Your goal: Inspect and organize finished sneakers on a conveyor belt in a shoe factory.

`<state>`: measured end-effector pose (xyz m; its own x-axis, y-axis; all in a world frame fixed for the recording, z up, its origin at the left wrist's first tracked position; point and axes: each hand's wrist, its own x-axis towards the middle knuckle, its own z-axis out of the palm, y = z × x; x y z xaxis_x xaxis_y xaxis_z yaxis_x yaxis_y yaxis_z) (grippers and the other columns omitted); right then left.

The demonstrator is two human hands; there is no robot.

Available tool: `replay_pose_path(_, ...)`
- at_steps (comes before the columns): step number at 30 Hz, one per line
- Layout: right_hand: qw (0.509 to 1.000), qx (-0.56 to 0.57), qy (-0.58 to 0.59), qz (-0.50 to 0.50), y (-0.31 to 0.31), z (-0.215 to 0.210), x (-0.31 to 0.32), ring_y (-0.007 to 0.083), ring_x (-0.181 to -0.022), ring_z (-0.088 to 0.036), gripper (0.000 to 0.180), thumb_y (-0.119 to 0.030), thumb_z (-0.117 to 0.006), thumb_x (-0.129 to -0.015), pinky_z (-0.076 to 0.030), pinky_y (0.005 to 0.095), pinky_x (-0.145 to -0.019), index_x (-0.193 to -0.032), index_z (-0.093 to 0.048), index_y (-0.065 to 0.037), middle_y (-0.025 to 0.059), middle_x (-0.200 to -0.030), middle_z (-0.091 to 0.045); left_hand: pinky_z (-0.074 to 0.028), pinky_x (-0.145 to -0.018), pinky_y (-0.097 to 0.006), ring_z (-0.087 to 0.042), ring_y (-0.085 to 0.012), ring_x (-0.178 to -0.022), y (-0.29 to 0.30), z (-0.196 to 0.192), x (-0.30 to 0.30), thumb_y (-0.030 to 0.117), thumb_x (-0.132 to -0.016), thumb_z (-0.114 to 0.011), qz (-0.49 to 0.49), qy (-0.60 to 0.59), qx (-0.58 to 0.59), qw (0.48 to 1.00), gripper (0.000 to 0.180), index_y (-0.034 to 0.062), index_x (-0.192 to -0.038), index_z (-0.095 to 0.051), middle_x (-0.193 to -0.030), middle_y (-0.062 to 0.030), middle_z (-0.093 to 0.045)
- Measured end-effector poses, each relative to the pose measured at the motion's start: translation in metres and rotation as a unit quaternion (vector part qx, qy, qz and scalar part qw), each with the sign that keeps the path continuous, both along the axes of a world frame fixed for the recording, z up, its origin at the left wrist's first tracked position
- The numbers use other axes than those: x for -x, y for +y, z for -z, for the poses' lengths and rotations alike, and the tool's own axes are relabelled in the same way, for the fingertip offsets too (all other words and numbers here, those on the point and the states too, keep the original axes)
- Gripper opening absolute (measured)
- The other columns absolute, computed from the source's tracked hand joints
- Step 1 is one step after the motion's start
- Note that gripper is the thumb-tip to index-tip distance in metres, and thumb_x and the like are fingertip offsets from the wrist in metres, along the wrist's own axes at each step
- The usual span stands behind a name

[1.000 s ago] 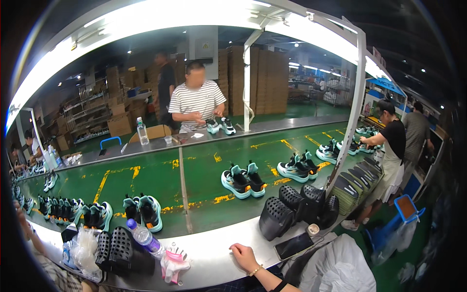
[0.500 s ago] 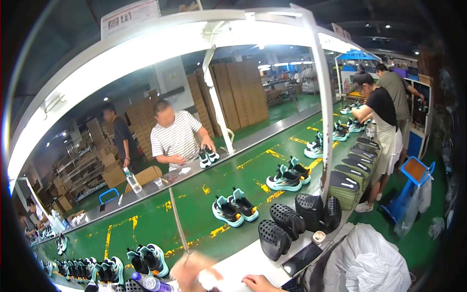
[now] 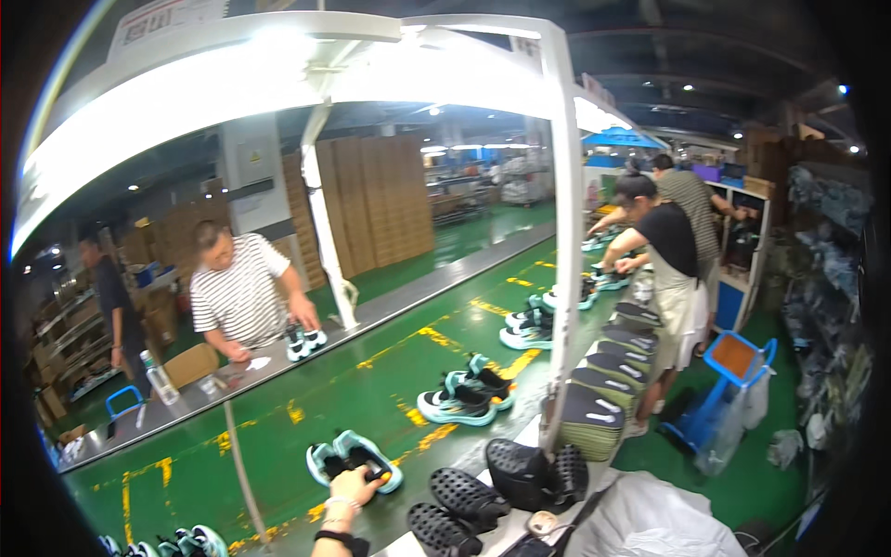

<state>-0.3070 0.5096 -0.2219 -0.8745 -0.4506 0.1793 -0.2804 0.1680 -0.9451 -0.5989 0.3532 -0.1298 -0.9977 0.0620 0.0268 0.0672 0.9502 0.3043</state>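
My left hand point(image 3: 351, 486), with a bracelet and a black band at the wrist, reaches over the near edge of the green conveyor belt point(image 3: 200, 473). Its fingers are closed on the near end of a sneaker point(image 3: 382, 457), the right one of a black and light-blue pair with orange accents. The other sneaker point(image 3: 320, 459) of that pair stands beside it, to the left. My right hand is out of view. Further along the belt is another pair of sneakers point(image 3: 455, 404), to the right of my hand.
Black clogs point(image 3: 464, 494) stand on the ledge to the right, before a white post point(image 3: 561, 232). Beyond are green-edged stacks point(image 3: 594, 418) and a white plastic bag point(image 3: 650, 520). Across the belt a person point(image 3: 243, 288) handles sneakers; two people work at far right.
The view has swung right, so the scene sits further left. My left hand has moved forward from the near ledge onto the sneaker pair. My right hand has left the view.
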Motion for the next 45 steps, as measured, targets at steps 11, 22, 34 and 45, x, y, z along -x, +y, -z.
replay_pose_path(11,1.000,0.004,0.027,-0.005,0.008,0.014,0.013,0.0383,-0.072,-0.064,0.025,-0.026,-0.058,-0.091,-0.050,0.0428,-0.064,-0.099,-0.068,-0.005,0.0211,-0.082,-0.065,-0.053,-0.079,-0.046,-0.066,-0.0382,-0.083,-0.037,0.019,-0.056,0.014,-0.075,-0.065,-0.161,0.101,-0.111,0.975,0.021,0.0012,-0.091,-0.069,-0.086,-0.0246,-0.067)
replay_pose_path(22,0.951,-0.092,0.266,0.129,0.072,-0.187,0.021,0.0304,-0.060,-0.063,0.026,-0.031,-0.069,-0.079,-0.050,0.0399,-0.058,-0.074,-0.064,-0.006,0.0136,-0.064,-0.061,-0.053,-0.083,-0.038,-0.066,-0.0300,-0.099,-0.101,0.184,0.030,0.014,-0.085,-0.054,0.057,-0.090,0.232,0.967,0.024,0.0058,-0.097,-0.073,-0.109,-0.0165,-0.068)
replay_pose_path(34,0.822,-0.429,0.233,0.292,0.109,-0.175,0.087,0.0343,-0.067,-0.066,0.044,-0.044,-0.065,-0.085,-0.053,0.0412,-0.061,-0.089,-0.055,-0.001,0.0170,-0.073,-0.065,-0.053,-0.080,-0.040,-0.067,-0.0322,-0.094,-0.031,0.046,-0.062,0.015,-0.081,-0.055,0.102,-0.143,0.088,0.980,0.027,-0.0009,-0.094,-0.072,-0.100,-0.0207,-0.069)
replay_pose_path(45,0.854,-0.381,0.270,0.229,0.050,-0.263,0.081,0.0354,-0.062,-0.065,0.054,-0.052,-0.068,-0.079,-0.052,0.0417,-0.059,-0.077,-0.062,0.001,0.0197,-0.065,-0.063,-0.054,-0.080,-0.039,-0.068,-0.0325,-0.089,-0.031,0.004,-0.100,0.014,-0.080,-0.056,0.007,-0.035,0.053,0.998,0.020,0.0046,-0.082,-0.073,-0.091,-0.0177,-0.069)
